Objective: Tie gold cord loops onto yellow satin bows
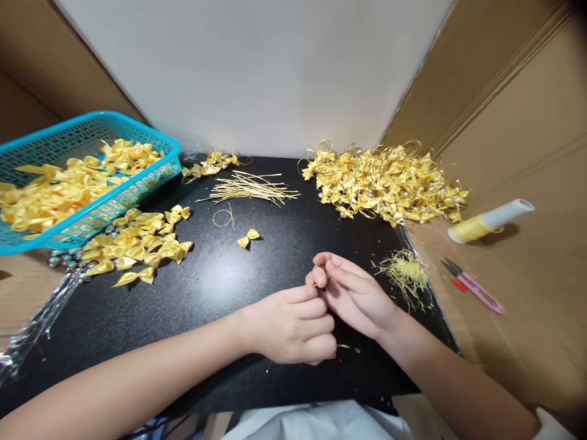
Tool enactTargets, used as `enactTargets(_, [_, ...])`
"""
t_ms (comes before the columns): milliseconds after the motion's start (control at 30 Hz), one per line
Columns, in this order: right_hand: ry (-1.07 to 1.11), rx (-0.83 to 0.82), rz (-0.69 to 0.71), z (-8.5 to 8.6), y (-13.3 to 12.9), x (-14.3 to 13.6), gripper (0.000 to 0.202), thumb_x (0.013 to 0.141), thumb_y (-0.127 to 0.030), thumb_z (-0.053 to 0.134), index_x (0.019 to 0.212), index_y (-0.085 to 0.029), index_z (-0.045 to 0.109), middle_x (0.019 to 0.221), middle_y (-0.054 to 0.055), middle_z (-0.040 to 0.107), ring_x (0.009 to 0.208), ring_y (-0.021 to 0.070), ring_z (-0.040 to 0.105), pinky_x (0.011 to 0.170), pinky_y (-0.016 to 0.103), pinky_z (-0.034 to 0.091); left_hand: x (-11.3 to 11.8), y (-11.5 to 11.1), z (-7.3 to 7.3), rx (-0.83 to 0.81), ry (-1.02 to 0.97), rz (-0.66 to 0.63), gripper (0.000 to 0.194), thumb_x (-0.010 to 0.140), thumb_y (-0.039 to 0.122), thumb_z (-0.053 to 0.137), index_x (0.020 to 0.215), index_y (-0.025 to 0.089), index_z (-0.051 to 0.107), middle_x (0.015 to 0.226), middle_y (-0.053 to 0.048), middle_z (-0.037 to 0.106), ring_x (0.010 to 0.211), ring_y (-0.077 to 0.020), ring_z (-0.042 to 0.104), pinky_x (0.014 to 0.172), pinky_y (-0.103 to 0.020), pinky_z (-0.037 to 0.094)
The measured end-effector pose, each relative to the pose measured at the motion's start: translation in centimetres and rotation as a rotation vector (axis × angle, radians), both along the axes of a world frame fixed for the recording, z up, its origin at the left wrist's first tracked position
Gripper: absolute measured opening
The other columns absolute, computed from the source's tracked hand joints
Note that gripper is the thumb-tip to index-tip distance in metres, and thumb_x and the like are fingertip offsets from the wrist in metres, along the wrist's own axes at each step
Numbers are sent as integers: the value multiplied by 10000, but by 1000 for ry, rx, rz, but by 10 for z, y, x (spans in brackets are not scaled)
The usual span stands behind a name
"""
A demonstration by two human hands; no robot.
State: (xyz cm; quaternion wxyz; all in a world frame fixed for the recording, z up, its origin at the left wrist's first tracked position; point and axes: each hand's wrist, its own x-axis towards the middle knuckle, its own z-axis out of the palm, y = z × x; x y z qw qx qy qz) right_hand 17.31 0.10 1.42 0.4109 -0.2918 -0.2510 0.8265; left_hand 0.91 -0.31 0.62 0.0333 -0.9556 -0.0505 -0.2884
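Observation:
Both hands meet over the front middle of the black tabletop [183,342]. My left hand [293,324] is closed, its thumb and forefinger pinching a thin gold cord [321,271] of which only a short curved bit shows. Fingertips of my right hand [355,296] pinch the same cord just beside them. The rest of the cord is hidden by the fingers. Beyond the hands lies a single yellow ribbon bow [248,238]. Behind it are a loose ring of thin cord [223,216] and a bundle of cut gold cords [252,187].
A turquoise basket [110,201] of yellow bows stands left, with loose bows [142,241] and small silver bells [64,260] beside it. Bows with gold loops [385,183] are heaped back right. Thread scraps [406,272], pink thread snips [479,290] and a spool [490,221] lie right.

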Motion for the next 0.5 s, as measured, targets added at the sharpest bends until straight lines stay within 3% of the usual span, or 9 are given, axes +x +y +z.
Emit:
enactTargets(333, [-29, -154, -333, 1, 22, 13, 338, 710, -148, 747, 982, -248, 573, 748, -73, 626, 678, 67, 577, 704, 219, 492, 3, -6, -1, -166, 69, -107, 306, 957, 334, 499, 682, 207, 539, 660, 6, 566, 709, -167, 472, 688, -335, 368])
enactTargets(433, [-78, -147, -350, 0, 26, 17, 260, 713, -154, 756, 915, -228, 608, 777, -51, 655, 680, 77, 591, 701, 237, 509, 6, -8, -3, -215, 123, -136, 290, 935, 350, 541, 683, 208, 557, 688, 1, 591, 722, -168, 484, 688, -321, 388])
enactTargets(500, [-110, -132, -324, -2, 26, 18, 219, 715, -175, 761, 891, -218, 639, 813, -32, 671, 677, 82, 595, 690, 242, 516, 6, -7, -2, -213, 132, -134, 243, 933, 356, 542, 746, 213, 599, 817, -11, 659, 828, -173, 531, 788, -313, 419])
